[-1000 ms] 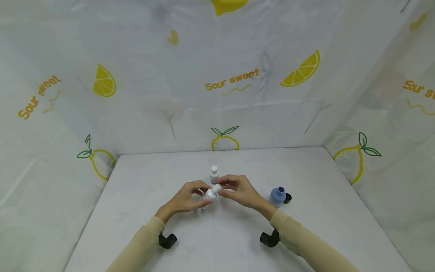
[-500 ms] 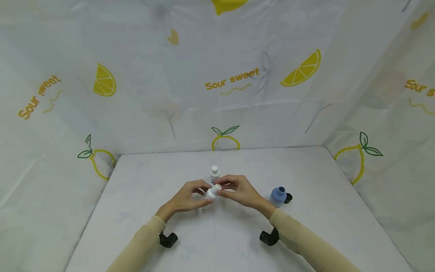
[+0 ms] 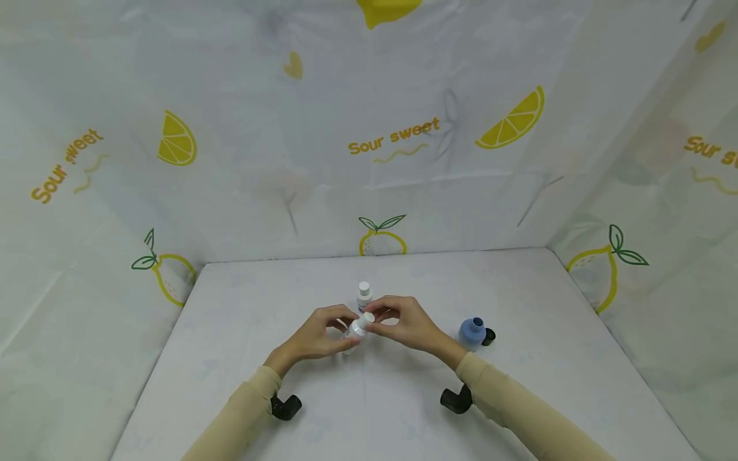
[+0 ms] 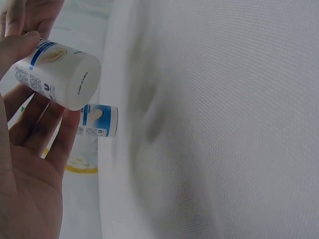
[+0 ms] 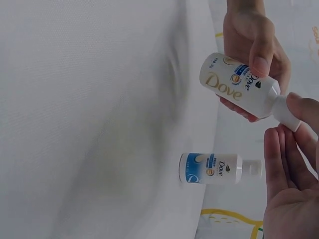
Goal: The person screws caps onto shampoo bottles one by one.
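Observation:
A white Dove bottle [image 3: 355, 331] is held tilted above the table, its white cap [image 3: 368, 318] leaning toward the right. My left hand [image 3: 318, 333] grips the bottle's body between thumb and fingers, as the left wrist view also shows at the label [image 4: 52, 62]. With thumb and fingertips, my right hand [image 3: 408, 323] pinches the cap, which sits on the bottle's neck [image 5: 274, 104]. Just behind the hands, a second Dove bottle [image 5: 214, 169], white with a blue lower part and capped, stands upright on the table.
To the right stands a blue bottle [image 3: 472, 333] with its neck uncovered. Beside it lies a black cap [image 3: 489, 337]. Black curved pieces [image 3: 286, 408] jut from both wrists. A lemon-print curtain rises behind the white table [image 3: 259, 288].
My right fingertips have shifted slightly around the cap. The left hand and the held bottle stay almost where they were.

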The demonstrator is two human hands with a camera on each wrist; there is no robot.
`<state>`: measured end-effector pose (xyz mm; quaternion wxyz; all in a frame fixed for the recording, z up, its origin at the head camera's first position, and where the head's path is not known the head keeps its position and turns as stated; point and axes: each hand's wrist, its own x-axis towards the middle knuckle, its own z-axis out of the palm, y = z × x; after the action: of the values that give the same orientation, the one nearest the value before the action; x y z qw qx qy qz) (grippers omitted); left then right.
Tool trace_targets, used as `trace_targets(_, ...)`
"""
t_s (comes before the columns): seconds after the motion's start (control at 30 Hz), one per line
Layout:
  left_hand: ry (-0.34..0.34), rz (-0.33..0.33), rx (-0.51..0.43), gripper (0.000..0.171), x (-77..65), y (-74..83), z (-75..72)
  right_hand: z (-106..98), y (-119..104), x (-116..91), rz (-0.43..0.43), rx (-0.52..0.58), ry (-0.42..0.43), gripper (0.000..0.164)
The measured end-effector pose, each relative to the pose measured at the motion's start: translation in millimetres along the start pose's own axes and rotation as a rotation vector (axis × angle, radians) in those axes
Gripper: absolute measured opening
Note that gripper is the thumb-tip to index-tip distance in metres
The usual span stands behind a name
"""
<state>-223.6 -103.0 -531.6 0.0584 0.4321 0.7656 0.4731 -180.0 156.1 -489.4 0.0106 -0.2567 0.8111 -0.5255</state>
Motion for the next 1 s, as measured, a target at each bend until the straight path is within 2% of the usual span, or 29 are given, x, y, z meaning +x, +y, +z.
trace_targets(0.2, 0.004, -0.015, -0.004, 0.029, 0.5, 2.0, -0.2, 1.4, -1.6, 1.6, 0.011, -0.022, 0.024, 0.026)
trace_targets(0.33, 0.006, -0.002, -0.001, 0.029, 0.6, 4.5, -0.4, 2.9, -1.9, 1.7, 0.029, -0.038, 0.045, 0.024)
trace_targets(1.0, 0.007, 0.016, 0.029, 0.029, 1.1, 1.2, 1.3, 9.7, -3.0, 3.8, 0.077, -0.107, 0.124, 0.026)
